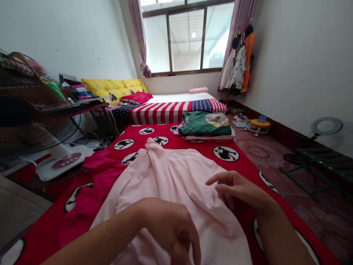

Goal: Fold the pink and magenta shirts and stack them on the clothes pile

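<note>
A pale pink cloth garment (165, 191) lies bunched in soft folds on a red bedspread (176, 138) printed with black-and-white round motifs. My left hand (172, 230) is at the bottom of the view, its fingers curled down onto the pink cloth. Whether they pinch it is hidden. My right hand (237, 187) rests with fingers apart at the garment's right side, holding nothing. A crumpled magenta garment (100, 180) lies to the left of the pink one. Farther off sits a folded green printed T-shirt (204, 123) on a small stack of clothes.
An electric fan (35, 106) stands at the left, its round control base (64, 162) beside the bedspread. Behind lies a mattress with a stars-and-stripes cover (160, 112) and yellow cushions (114, 90). A yellow stool (260, 125) and green metal rack (317, 162) stand on the patterned floor at right.
</note>
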`<state>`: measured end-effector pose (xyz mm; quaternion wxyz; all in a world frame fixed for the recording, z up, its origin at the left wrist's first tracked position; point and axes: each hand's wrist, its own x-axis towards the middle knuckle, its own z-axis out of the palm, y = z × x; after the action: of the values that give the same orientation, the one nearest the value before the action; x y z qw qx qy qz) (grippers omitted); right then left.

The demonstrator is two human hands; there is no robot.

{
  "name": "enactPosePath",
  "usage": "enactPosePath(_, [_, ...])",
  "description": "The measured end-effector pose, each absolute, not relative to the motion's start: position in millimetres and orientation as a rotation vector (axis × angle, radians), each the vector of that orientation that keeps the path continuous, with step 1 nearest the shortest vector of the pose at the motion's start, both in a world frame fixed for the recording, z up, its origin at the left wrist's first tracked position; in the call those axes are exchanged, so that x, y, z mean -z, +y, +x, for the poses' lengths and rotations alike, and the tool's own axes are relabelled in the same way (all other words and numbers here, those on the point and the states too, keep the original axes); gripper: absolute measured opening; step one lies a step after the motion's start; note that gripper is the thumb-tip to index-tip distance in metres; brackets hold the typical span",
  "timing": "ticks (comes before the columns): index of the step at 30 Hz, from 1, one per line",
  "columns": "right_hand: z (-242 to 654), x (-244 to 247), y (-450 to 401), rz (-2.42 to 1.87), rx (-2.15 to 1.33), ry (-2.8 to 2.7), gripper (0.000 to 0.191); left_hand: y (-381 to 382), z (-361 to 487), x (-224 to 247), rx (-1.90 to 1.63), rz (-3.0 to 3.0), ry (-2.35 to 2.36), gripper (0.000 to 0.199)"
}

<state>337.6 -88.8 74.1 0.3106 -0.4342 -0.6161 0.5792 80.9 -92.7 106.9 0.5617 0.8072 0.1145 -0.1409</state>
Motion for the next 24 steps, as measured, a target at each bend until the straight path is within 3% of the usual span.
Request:
enactPosePath(6, [332.8, -39.4, -58.9, -1.238, -0.952, -1.107, 0.038, -23.5, 85.6, -52.2, -0.658, 2.511, 1.225, 0.036])
enactPosePath(10, [340.1, -15.4, -41.6, -1.455, -0.379, -1.209, 0.027, 2.1, 77.5, -3.7, -0.543, 2.567, 1.491, 0.051])
enactPosePath(13, [343.1, -5.0, -36.6, -1.562, -0.122, -1.387, 0.035, 1.8, 74.7, 10.6, -0.508, 2.585, 1.532, 0.051])
enactPosePath(17, [331.9, -0.3, -36.9, -1.898, -0.042, -1.592, 0.062, -0.3, 74.4, 9.5, -0.544, 2.572, 1.501, 0.049])
enactPosePath(21, [313.2, -2.2, -40.0, -1.896, 0.053, -1.879, 0.044, 0.5, 71.9, 4.8, -0.717, 2.492, 1.404, 0.044])
enactPosePath(24, [314.2, -9.4, -38.4, -1.74, 0.021, -2.064, 0.036, -1.0, 66.0, -3.7, -1.063, 2.363, 1.245, 0.035])
